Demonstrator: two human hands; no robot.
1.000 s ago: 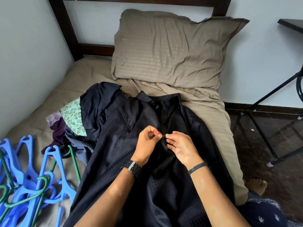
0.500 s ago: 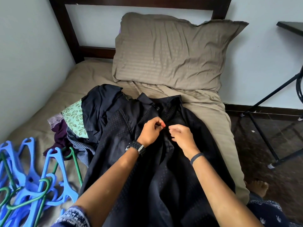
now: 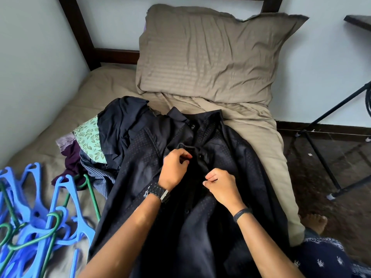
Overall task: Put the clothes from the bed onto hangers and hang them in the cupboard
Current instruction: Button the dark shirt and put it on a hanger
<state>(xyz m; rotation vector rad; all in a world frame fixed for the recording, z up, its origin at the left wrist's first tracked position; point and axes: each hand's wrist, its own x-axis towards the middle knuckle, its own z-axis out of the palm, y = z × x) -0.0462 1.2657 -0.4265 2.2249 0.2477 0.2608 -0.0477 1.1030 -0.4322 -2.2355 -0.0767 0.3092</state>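
a person's bare forearms reached in from the near edge over a dark dotted shirt [image 3: 200, 227] spread front-up along the bed [image 3: 259, 125], its collar toward the pillow [image 3: 210, 57]. the right hand [image 3: 222, 186], a dark band on its wrist, had its grip clamped on the shirt's front edge, fingers curled and pinching the cloth. just beyond it the left hand [image 3: 174, 167], a dark watch [image 3: 157, 192] on its wrist, pinched the opposite front edge near a button, its grip likewise closed on the fabric. at near left a heap of blue and green hangers [image 3: 40, 217] lay on the bed beside the shirt. farther left, a pile of other clothes [image 3: 96, 149], leaf-print, purple, striped and dark, sat between the hangers and the wall. the tan pillow leaned against the dark wooden headboard [image 3: 84, 37] at the far end
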